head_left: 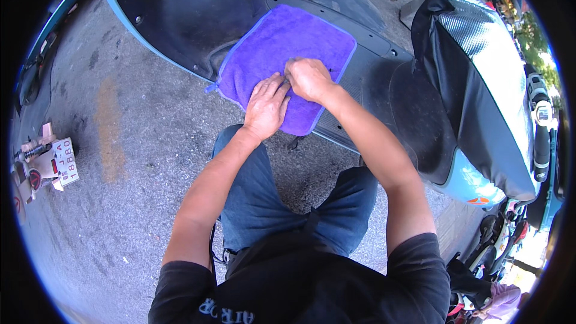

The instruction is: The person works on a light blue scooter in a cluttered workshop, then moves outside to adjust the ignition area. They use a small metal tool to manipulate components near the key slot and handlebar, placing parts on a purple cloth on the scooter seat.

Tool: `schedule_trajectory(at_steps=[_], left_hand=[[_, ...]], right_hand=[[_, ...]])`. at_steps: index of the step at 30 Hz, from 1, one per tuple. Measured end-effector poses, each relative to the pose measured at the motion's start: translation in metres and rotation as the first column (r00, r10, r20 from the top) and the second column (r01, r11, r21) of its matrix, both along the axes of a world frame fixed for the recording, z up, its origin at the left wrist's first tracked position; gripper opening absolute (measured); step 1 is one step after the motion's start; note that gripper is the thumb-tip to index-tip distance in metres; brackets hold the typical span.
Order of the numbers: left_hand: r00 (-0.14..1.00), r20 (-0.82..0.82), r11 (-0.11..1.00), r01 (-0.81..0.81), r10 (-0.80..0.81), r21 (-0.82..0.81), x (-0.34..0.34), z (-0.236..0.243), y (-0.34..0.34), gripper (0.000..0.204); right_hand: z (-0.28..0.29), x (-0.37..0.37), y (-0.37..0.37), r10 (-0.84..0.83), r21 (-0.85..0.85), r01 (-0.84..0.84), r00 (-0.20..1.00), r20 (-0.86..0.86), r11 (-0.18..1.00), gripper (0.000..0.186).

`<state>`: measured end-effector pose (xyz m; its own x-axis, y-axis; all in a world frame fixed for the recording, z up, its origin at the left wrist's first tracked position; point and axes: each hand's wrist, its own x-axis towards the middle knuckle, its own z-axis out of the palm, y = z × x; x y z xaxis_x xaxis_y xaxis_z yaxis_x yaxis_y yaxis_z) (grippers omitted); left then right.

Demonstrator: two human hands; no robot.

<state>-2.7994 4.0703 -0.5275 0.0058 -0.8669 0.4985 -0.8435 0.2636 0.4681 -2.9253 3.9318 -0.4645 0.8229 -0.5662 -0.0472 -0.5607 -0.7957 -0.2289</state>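
Note:
A purple towel (321, 36) with a lighter edge lies over the floorboard (378, 78) of a light blue and black scooter. On the towel, my left hand (267, 105) rests palm down, fingers stretched toward the middle. Just right of it, my right hand (306, 78) is closed, its fingertips pressed together beside my left fingertips. Something small and dark shows between the two hands, too hidden to name.
The scooter's front shield (174, 12) rises at upper left, its black-and-silver seat (474, 66) at right. A pinkish vehicle part with a plate (42, 168) is at left. Parked scooters (498, 246) and a person in lavender (498, 300) are at lower right.

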Motion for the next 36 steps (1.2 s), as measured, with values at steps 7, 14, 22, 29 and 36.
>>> schedule_trajectory(at_steps=[7,14,22,29,36], left_hand=[[1.000,0.000,1.000,0.007,-0.007,0.004,0.000,0.000,0.000,0.036],[1.000,0.004,1.000,0.008,-0.008,0.010,-0.001,0.000,0.001,0.035],[1.000,0.006,1.000,-0.005,0.005,-0.011,-0.002,-0.002,0.001,0.035],[1.000,0.010,1.000,-0.007,0.008,-0.008,-0.002,-0.003,0.002,0.035],[1.000,0.022,1.000,-0.009,0.008,0.025,-0.002,-0.004,0.001,0.034]], right_hand=[[-0.005,0.001,-0.005,0.016,-0.084,-0.014,1.000,0.019,0.996,0.015],[0.003,-0.012,-0.003,-0.266,0.093,0.250,0.884,0.385,0.964,0.015],[-0.018,-0.016,0.013,-0.437,0.463,0.219,0.784,0.440,0.859,0.016],[-0.020,-0.014,0.004,-0.312,0.198,0.259,0.892,0.328,0.946,0.020],[-0.016,-0.014,0.010,-0.171,0.013,0.173,0.955,0.242,0.985,0.018]])
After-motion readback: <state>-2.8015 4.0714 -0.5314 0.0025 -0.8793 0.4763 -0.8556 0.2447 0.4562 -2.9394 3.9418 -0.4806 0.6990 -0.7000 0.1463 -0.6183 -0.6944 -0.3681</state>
